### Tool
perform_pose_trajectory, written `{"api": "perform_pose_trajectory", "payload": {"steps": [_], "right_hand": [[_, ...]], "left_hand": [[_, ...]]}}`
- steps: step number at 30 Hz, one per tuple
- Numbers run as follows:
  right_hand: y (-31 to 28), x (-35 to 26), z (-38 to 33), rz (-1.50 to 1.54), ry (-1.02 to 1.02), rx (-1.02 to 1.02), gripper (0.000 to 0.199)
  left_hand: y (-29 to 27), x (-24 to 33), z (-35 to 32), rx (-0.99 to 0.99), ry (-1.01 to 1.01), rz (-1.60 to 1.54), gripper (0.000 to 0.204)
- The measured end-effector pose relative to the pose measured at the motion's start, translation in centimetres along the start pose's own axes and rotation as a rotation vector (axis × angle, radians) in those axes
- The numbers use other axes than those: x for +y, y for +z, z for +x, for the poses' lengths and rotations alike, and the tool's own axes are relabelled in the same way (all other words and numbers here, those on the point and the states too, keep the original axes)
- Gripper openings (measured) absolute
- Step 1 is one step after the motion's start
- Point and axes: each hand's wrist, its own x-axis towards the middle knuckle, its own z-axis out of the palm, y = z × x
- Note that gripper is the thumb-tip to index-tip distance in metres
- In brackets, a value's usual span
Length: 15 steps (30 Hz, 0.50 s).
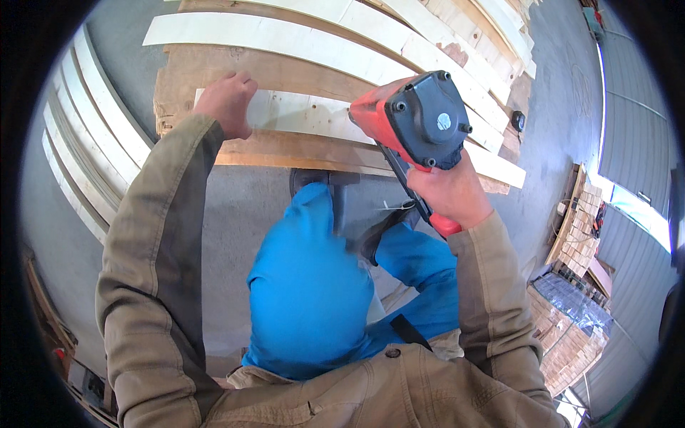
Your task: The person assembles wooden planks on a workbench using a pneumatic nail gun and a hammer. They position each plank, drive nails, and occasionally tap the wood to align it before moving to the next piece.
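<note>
The person's brown jacket (399,392) and blue trousers (307,278) are closest, the knees bent above the grey floor (242,285). Nearer than the wood comes a red-and-black nail gun (432,118), and the right hand (460,189) is wrapped snugly about its handle, fingers closed. The tool's broad black cap faces up, over the middle to right part of a pale board (307,114); its nose is hidden, so I cannot tell whether it touches the wood.

The left hand (227,103) lies over that same board near its left end, fingers curled in a narrow bend toward the far edge, thumb side toward the near edge. From here I cannot tell whether it clasps the wood or only presses on it.

The board lies across brown planks (271,68), and more pale boards (278,39) run roughly alongside it beyond. A small black object (518,120) sits near their right ends. Off to the left, long pale strips (93,135) lie side by side. Farther right are piled wooden blocks (578,228), then a grey ribbed wall (635,107).
</note>
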Motion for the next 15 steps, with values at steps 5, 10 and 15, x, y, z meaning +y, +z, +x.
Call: {"api": "perform_pose_trajectory", "payload": {"steps": [5, 10, 15], "right_hand": [[0.1, 0.0, 0.3, -0.132, -0.041, 0.021, 0.021], [0.4, 0.0, 0.4, -0.034, 0.011, 0.001, 0.021], [0.3, 0.1, -0.8, 0.018, 0.064, -0.007, 0.018]], "left_hand": [[-0.2, 0.2, -0.1, -0.004, 0.005, 0.016, 0.047], [-0.3, 0.1, 0.0, -0.002, 0.008, 0.023, 0.043], [-0.3, 0.2, -0.2, -0.027, -0.022, 0.017, 0.044]]}}
